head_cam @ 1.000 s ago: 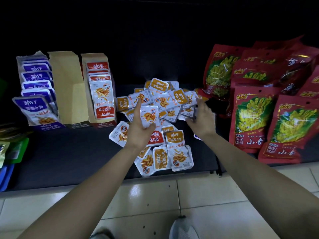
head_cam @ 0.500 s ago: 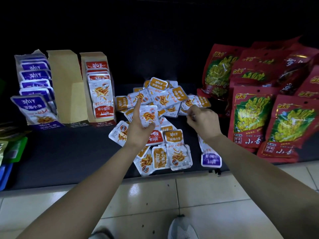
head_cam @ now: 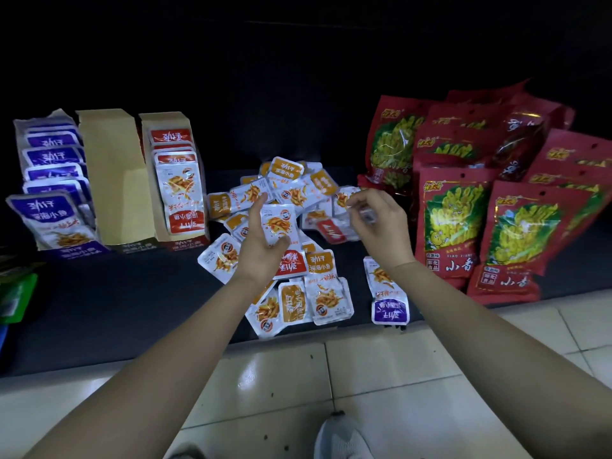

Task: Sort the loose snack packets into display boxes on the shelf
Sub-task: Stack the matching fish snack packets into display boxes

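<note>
Fingers (head_cam: 256, 210) of my left hand (head_cam: 261, 250) grip a red-banded foil packet (head_cam: 281, 226) over the loose pile (head_cam: 298, 190); right fingers (head_cam: 360, 203) pinch a second packet (head_cam: 331, 229), matched, I judge, for the cardboard box (head_cam: 162, 119) left of it.

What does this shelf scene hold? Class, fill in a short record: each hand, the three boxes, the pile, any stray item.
left hand: holds a red packet against the palm
right hand: pinches a blurred packet, red-labelled
purple box: purple packets in a row
middle box: no packets visible
red box: red packets
pile: mostly orange packets, between the boxes and the red bags
stray: one purple packet at the shelf edge
</note>
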